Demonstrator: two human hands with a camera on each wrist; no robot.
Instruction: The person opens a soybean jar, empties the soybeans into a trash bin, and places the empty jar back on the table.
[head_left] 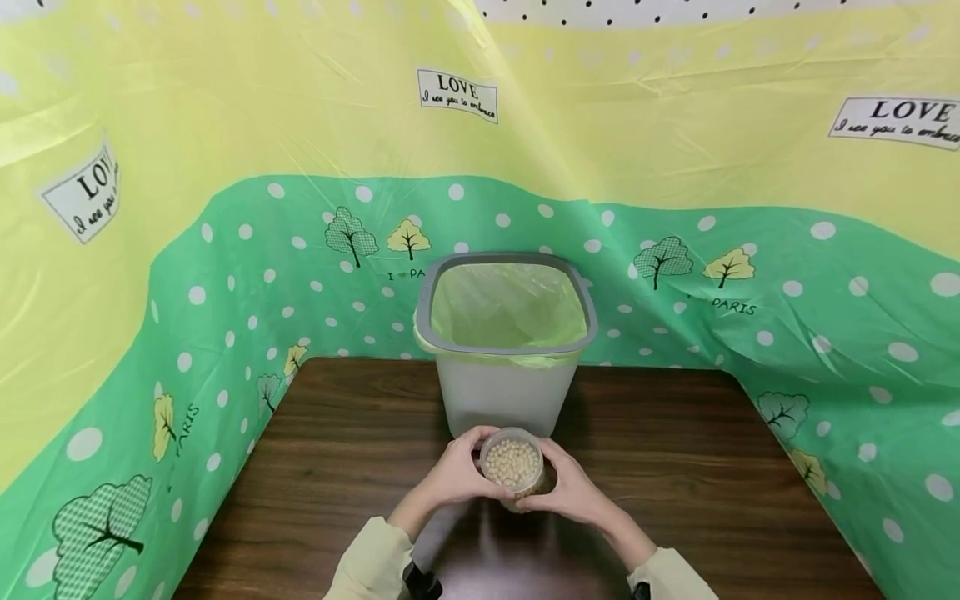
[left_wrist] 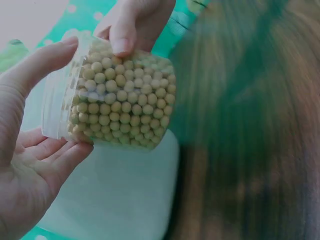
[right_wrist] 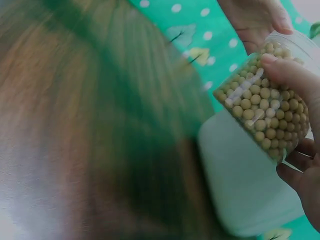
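Note:
A clear plastic jar [head_left: 513, 463] full of round, pale tan beans is held between both hands. My left hand [head_left: 459, 472] grips it from the left near its rim, thumb on the near side and fingers on the far side. From the right, my right hand [head_left: 573, 487] holds the jar lower down; its thumb lies against the clear wall in the right wrist view. Beans [left_wrist: 122, 100] show through the side and fill most of the jar. The jar is in front of a light grey bin [head_left: 506, 396], overlapping its lower front in the head view.
The bin has a grey rim [head_left: 426, 308] and a pale green liner bag [head_left: 510, 308]. It stands at the back of a dark wood table [head_left: 337, 467]. A green and yellow patterned sheet [head_left: 300, 233] hangs behind and along both sides.

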